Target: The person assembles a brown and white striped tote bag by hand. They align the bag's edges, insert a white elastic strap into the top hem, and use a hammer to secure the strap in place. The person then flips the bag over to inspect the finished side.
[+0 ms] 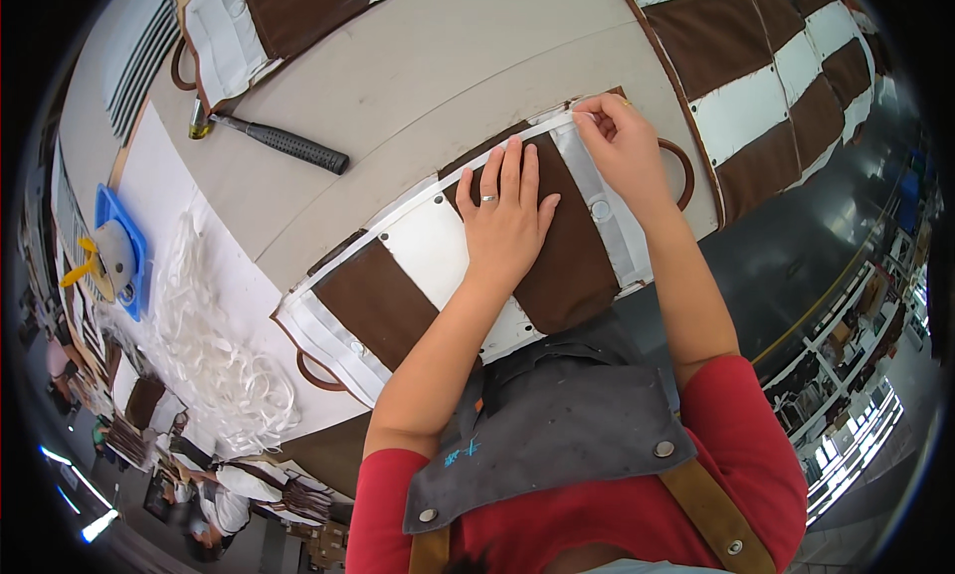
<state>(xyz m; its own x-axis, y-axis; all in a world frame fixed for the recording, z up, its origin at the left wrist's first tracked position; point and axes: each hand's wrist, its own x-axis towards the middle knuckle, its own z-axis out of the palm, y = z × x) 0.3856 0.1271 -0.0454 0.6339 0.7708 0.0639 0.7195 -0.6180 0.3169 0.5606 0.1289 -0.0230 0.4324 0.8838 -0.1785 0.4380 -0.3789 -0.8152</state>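
At centre frame on the table (398, 87), the white strip (547, 126) is apparently being aligned along the brown-and-white panel (428, 256), pressed by the flat, spread left hand (505, 216) and pinched by the right hand (619, 141); even tension seems required next.

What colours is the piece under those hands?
The piece is mostly brown and white, best seen in the head view.
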